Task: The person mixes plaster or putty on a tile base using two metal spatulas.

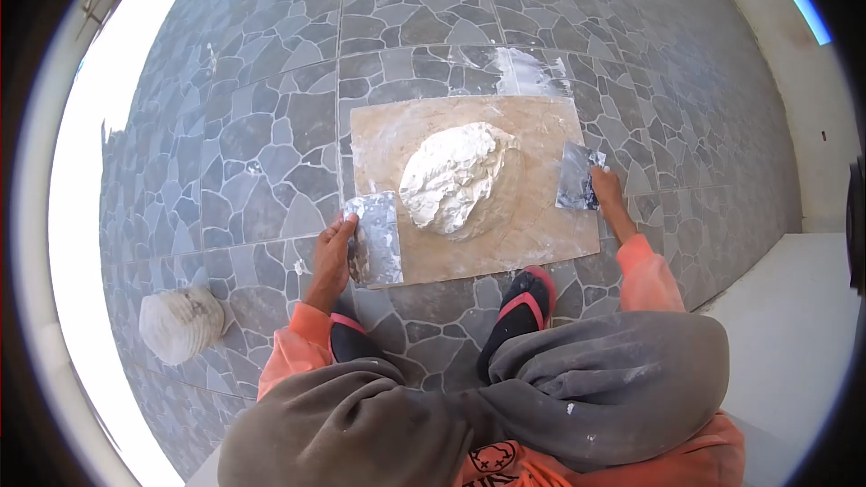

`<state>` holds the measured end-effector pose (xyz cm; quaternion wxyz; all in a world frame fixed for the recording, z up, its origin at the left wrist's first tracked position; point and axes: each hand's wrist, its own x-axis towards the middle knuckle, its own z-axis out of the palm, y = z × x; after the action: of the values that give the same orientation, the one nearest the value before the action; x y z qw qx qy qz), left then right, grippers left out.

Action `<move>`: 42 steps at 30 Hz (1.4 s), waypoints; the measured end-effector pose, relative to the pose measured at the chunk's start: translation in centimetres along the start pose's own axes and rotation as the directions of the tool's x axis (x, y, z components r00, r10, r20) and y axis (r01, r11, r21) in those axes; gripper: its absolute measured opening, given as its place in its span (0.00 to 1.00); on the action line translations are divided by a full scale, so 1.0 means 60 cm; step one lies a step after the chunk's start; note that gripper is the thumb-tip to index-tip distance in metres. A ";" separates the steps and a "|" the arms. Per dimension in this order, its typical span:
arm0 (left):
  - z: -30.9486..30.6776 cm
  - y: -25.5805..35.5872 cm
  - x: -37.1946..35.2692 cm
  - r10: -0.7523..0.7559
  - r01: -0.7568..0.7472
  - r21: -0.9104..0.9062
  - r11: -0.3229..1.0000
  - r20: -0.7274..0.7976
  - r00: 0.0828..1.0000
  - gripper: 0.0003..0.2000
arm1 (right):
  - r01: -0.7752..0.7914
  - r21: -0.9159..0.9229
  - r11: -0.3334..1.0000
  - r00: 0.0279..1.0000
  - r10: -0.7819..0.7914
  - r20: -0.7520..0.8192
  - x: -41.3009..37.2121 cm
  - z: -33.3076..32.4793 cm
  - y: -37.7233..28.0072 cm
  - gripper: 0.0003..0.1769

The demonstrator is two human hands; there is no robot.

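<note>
A mound of white paste [458, 179] lies on a tan board [541, 234] on the floor. At the board's left front corner my left hand [334, 251] is closed on a wide flat metal blade [376, 239] smeared with white. My right hand [609, 191], at the board's right edge, grips a second, smaller metal blade [575, 179], also streaked with white. Neither blade touches the mound; it sits between them. My fingers wrap round the outer side of each tool.
A whitish ribbed bucket [182, 325] stands on the stone-patterned floor [248, 135] at the left. White smears [532, 72] mark the floor behind the board. My sandalled feet [523, 311] are close to its front edge. A pale wall [753, 81] rises at the right.
</note>
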<state>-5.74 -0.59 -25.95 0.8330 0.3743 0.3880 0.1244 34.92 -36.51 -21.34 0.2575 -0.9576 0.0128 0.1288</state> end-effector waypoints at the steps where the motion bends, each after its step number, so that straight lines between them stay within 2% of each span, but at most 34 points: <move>1: 0.008 -0.005 0.002 -0.006 0.006 -0.005 1.000 0.005 1.000 0.15 | -0.004 -0.048 0.999 1.000 0.004 0.002 0.001 0.006 -0.001 0.31; 3: 0.011 -0.005 0.001 -0.049 0.049 -0.013 0.999 0.020 0.999 0.20 | 0.029 -0.105 0.994 1.000 -0.028 0.013 0.005 0.013 0.002 0.32; 5: 0.006 -0.013 0.004 -0.073 0.074 0.028 0.997 -0.008 0.997 0.20 | 0.040 -0.136 0.990 0.999 -0.037 0.023 0.009 0.011 0.008 0.32; 9: 0.031 -0.014 -0.004 -0.010 0.008 0.243 0.970 0.007 1.000 0.20 | 0.013 -0.015 1.000 1.000 -0.013 0.008 -0.003 0.002 -0.006 0.31; 12: 0.024 -0.026 0.007 -0.055 0.054 0.121 0.991 0.008 0.998 0.17 | -0.014 0.013 1.000 0.999 0.015 -0.037 0.004 -0.002 -0.003 0.29; 14: 0.035 -0.010 0.000 -0.054 0.050 0.139 0.989 0.022 0.998 0.15 | -0.029 -0.013 0.999 0.996 0.028 -0.081 0.020 0.009 0.010 0.27; 20: 0.062 0.021 -0.017 -0.017 0.017 0.130 0.991 0.002 1.000 0.09 | -0.090 0.033 0.995 0.994 0.092 -0.065 0.048 0.024 0.024 0.26; 23: 0.067 0.025 -0.014 -0.006 0.006 0.094 0.996 -0.006 1.000 0.07 | -0.066 0.044 0.997 0.979 0.073 -0.190 0.060 0.039 0.039 0.25; 26: 0.057 0.021 -0.010 0.010 -0.009 0.081 0.997 -0.011 1.000 0.06 | -0.149 0.042 0.988 0.988 0.151 -0.030 0.052 0.019 0.019 0.32; 32: 0.047 0.024 -0.008 -0.015 0.018 0.067 0.998 -0.037 0.999 0.06 | -0.189 0.169 0.967 0.981 0.194 -0.010 0.045 0.018 -0.001 0.29; 35: 0.042 0.027 -0.007 -0.035 0.040 0.064 0.997 -0.076 0.997 0.06 | -0.163 0.206 0.965 0.986 0.163 0.020 0.052 0.021 0.007 0.28; 42: 0.041 0.039 -0.008 -0.059 0.065 0.075 0.995 -0.069 0.996 0.09 | -0.167 0.191 0.967 0.986 0.159 0.053 0.057 0.019 -0.003 0.27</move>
<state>-4.00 -0.50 -22.95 0.8079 0.3897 0.4316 0.0958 37.97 -35.67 -23.07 0.3389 -0.9208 0.0992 0.1657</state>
